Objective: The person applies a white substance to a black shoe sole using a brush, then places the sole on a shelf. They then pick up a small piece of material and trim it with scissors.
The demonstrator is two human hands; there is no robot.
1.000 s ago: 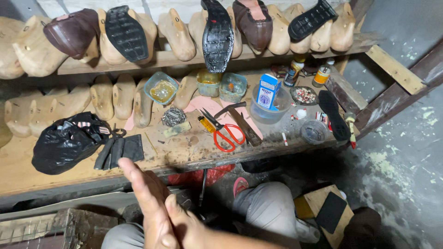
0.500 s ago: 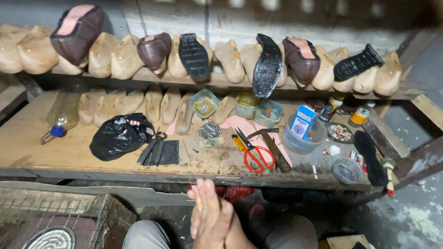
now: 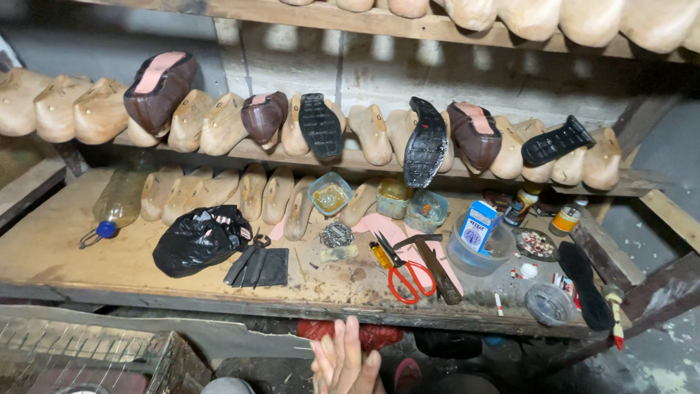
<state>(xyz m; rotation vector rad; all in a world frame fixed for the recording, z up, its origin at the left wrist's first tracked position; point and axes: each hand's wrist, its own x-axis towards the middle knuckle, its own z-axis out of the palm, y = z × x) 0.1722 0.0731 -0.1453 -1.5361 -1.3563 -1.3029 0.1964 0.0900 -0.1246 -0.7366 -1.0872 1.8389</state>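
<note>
Since half a second ago the view has tipped up and the hands have dropped to the bottom edge of the head view, so the shelves fill more of it. Only the fingers show: the left hand (image 3: 332,361) and right hand (image 3: 357,361) lie flat against each other, palm to palm, fingertips pointing up, holding nothing, just below the front edge of the workbench (image 3: 65,255). That bench is a worn, stained plank top against a rough grey wall, dimly lit. Nearest the hands on it lie red-handled scissors (image 3: 405,273), open-bladed, with a hammer (image 3: 434,266) just beside them on the right. Further left sit dark leather pieces (image 3: 259,266) and a knotted black plastic bag (image 3: 197,241); a clear bottle (image 3: 120,201) lies on its side near the left end. A blue and white box (image 3: 480,226) stands in a clear tub to the right. Wooden shoe lasts (image 3: 98,113) line the shelf above, some carrying black soles (image 3: 425,142).
</note>
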